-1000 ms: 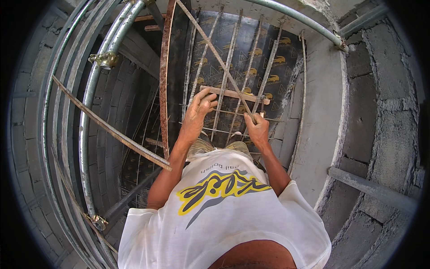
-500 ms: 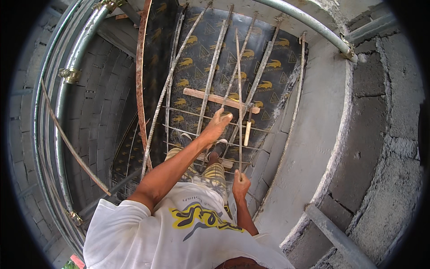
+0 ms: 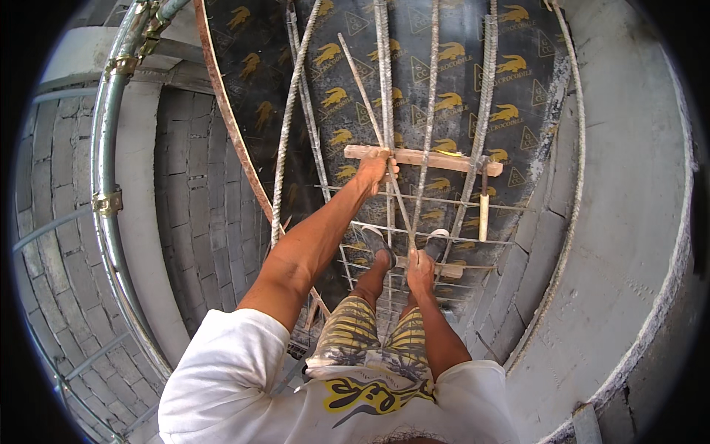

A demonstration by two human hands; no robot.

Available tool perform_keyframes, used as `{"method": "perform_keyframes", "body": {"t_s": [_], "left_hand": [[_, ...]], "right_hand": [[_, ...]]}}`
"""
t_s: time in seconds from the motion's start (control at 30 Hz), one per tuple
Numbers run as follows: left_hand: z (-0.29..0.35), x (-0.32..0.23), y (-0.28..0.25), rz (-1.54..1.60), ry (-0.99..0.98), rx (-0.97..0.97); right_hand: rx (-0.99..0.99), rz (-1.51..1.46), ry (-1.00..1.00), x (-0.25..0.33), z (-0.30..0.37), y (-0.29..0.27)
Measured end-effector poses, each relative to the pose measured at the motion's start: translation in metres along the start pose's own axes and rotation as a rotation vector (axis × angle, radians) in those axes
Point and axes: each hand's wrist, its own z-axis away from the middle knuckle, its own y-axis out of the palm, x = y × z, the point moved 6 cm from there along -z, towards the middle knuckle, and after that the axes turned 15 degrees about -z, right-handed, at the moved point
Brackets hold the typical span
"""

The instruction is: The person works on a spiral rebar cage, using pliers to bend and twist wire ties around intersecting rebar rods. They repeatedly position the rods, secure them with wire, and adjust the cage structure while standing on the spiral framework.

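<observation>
A thin, loose steel rod point(image 3: 358, 81) slants down from the upper left across the longer ribbed bars. My right hand point(image 3: 421, 272) is closed around its lower end, in front of my legs. Higher up, my left hand point(image 3: 376, 173) is wrapped round the same rod where it crosses a pair of long reinforcing bars point(image 3: 383, 66); whether the fingers also take in those bars is hidden. Just beside the left hand, a wooden batten point(image 3: 423, 157) lies across the bars. From its right end hangs a tool with a pale handle point(image 3: 484, 217), seemingly a hammer.
Black printed formwork panel point(image 3: 414, 96) slopes beneath the bars. Thin crossbars point(image 3: 451, 201) and a lower wood piece point(image 3: 447, 271) lie around my feet. A scaffold pipe point(image 3: 105, 163) with clamps and block walls point(image 3: 196, 163) stand left; a grey curved wall point(image 3: 629, 185) rises right.
The loose rod has swung from nearly upright to leaning left. My left hand, formerly left of it on a ribbed bar, now grips it. My head view has shifted too.
</observation>
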Motion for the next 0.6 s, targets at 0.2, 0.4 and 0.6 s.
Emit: {"method": "perform_keyframes", "body": {"t_s": [0.2,0.4,0.6], "left_hand": [[-0.019,0.016,-0.066,0.097,0.12,-0.159],[-0.048,-0.006,-0.12,0.292,0.273,-0.349],[-0.064,-0.052,-0.124,0.272,0.45,-0.412]], "right_hand": [[0.189,-0.108,0.115,0.008,-0.036,0.055],[0.25,-0.203,0.135,0.029,-0.08,0.115],[0.312,-0.326,0.211,0.054,-0.107,0.166]]}}
